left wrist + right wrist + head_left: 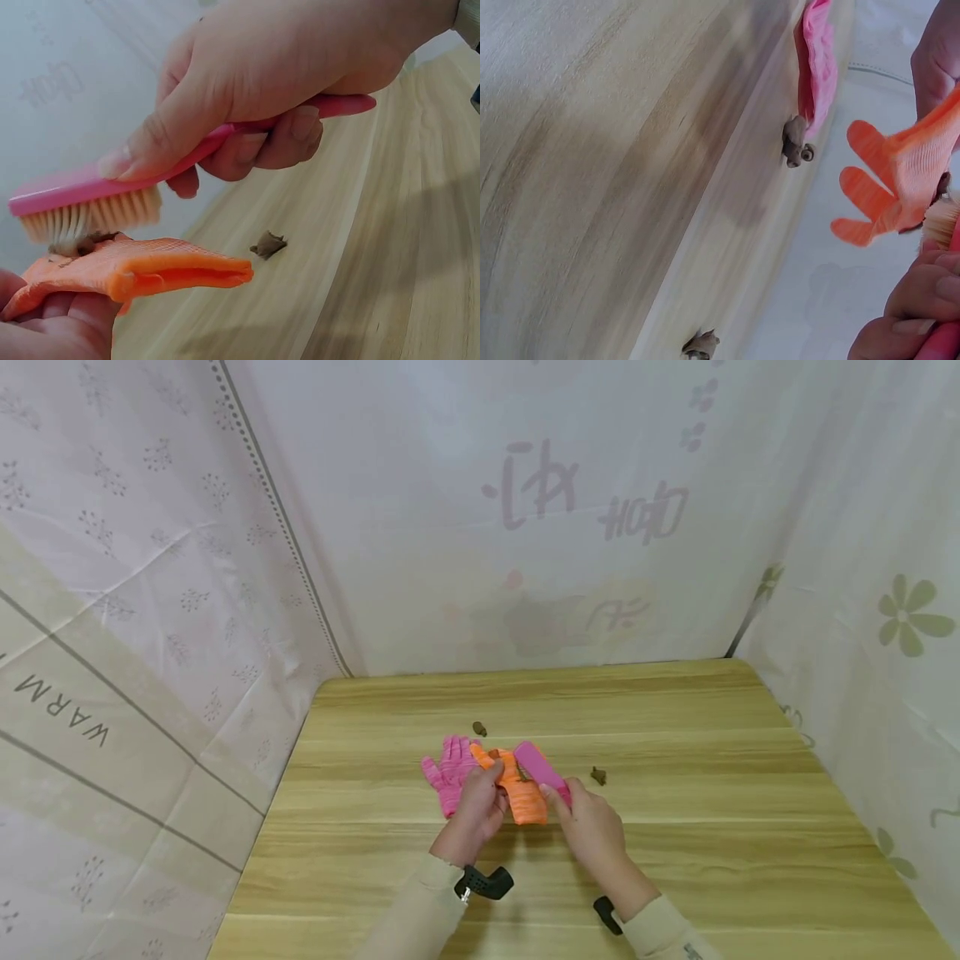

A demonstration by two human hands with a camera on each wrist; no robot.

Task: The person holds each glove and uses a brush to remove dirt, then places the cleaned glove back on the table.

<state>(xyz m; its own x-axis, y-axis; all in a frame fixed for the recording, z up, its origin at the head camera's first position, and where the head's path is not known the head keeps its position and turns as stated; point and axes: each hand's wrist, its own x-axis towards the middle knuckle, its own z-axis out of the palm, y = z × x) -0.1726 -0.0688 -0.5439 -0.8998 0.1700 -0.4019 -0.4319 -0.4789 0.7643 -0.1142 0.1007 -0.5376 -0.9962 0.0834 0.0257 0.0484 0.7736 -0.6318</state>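
Note:
An orange knitted glove (528,803) is held above the table by my left hand (480,800), thumb on top and fingers beneath. In the left wrist view its cuff opening faces right. My right hand (596,828) grips a pink brush (97,187) by the handle, thumb pressed along its back. The pale bristles (97,214) point down and touch the glove around a dark brown smear (94,240). In the right wrist view several orange glove fingers (866,187) hang out; the brush is partly cut off there. A pink glove (452,770) lies flat beside my left hand.
Two small brown lumps lie on the wooden table (360,860): one lump (479,727) behind the pink glove, another lump (597,775) right of the brush. Patterned cloth hangings (487,593) stand behind the table and at both sides.

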